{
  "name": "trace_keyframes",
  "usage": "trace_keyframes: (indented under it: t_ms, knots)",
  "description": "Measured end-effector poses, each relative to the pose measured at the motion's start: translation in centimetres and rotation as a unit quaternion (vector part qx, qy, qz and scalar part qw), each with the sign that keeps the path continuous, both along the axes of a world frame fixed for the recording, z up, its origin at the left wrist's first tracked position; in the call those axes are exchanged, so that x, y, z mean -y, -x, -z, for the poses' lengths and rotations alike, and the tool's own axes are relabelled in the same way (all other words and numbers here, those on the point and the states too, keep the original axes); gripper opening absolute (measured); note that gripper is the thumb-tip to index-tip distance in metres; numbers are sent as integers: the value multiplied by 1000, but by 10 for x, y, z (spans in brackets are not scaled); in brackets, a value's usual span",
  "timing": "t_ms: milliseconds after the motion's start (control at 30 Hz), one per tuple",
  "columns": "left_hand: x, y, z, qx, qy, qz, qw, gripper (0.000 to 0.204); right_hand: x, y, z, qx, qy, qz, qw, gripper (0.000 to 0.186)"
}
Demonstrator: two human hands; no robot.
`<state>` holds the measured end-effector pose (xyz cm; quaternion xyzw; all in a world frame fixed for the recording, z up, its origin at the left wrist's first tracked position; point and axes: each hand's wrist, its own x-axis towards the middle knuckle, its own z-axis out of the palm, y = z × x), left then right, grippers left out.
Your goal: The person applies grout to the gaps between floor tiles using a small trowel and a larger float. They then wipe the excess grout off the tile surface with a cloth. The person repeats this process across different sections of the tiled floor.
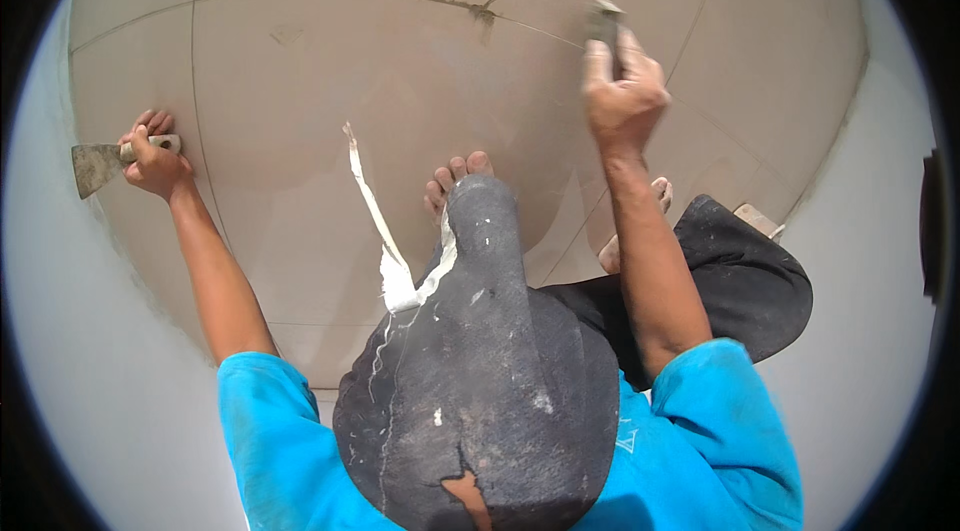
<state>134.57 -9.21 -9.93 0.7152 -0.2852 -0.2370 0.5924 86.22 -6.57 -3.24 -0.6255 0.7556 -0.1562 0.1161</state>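
Observation:
My left hand (158, 163) is at the far left, closed around the pale handle of a putty knife (97, 169). The knife's broad, stained blade points left, toward the wall. Farther forward on the right, my right hand (625, 96) grips a small dark grey tool (604, 28) with a whitish far end. Its exact kind is hard to make out, as the hand is slightly blurred. That tool is over the tiled floor (330, 61), close to a long joint line. Dark, rough residue (484, 9) lies along this joint, left of my right hand.
My bent knee in dark trousers (470, 331) fills the lower middle, a torn white strip (370, 191) hanging from it. My bare foot (455, 176) rests on the tiles. A pale flat piece (758, 221) lies beside my other knee. Light walls (60, 311) border both sides.

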Motion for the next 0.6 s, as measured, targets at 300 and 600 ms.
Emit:
trace_keyframes:
  t_ms: [300, 600]
  knots:
    - [-3, -1, 4, -14, 4, -3, 1000, 14, 44, -151, 50, 66, 85, -121, 987, 21]
    - [-9, -10, 7, 31, -51, -12, 998, 27, 13, 1, 10, 154, 88, -99, 979, 39]
